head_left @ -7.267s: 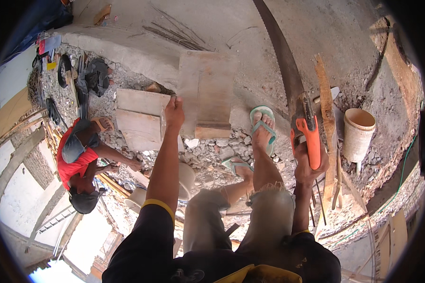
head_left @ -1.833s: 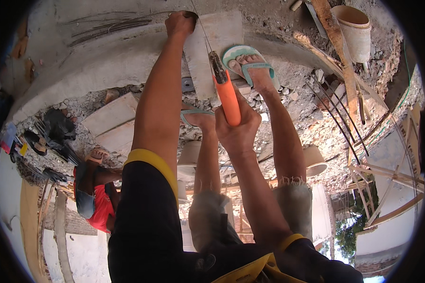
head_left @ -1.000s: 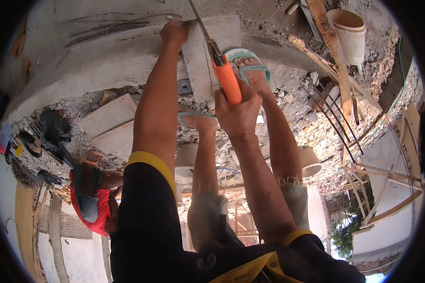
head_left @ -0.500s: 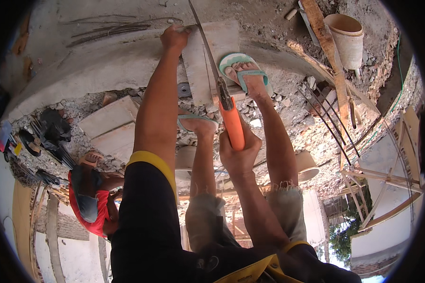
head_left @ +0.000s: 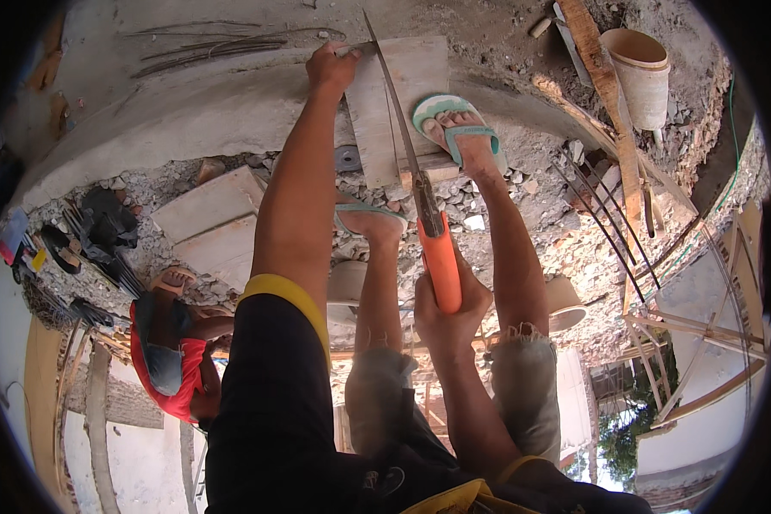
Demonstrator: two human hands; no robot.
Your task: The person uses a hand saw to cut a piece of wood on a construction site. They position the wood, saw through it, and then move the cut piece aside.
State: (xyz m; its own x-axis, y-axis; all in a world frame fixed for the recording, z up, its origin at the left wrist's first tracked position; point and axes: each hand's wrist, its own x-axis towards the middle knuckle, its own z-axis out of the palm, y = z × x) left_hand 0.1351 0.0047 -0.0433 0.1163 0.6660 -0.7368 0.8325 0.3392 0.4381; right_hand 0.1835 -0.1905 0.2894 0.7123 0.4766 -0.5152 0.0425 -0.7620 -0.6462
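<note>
Right hand [head_left: 452,300] closed round the handle of the saw [head_left: 415,158]; left hand [head_left: 330,70] curled at the far left edge of the board [head_left: 424,77], atop the concrete ledge [head_left: 231,111], its hold unclear to me; steady, straight strokes should serve best.

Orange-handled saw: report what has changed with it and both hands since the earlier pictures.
The saw, first held off to the right, is now over the board; in the last second its handle was drawn back toward the person. The left hand went from the board's left edge to its far left corner. Unchanged: the right hand grips the saw, and the co-worker in red is crouched at left.
</note>
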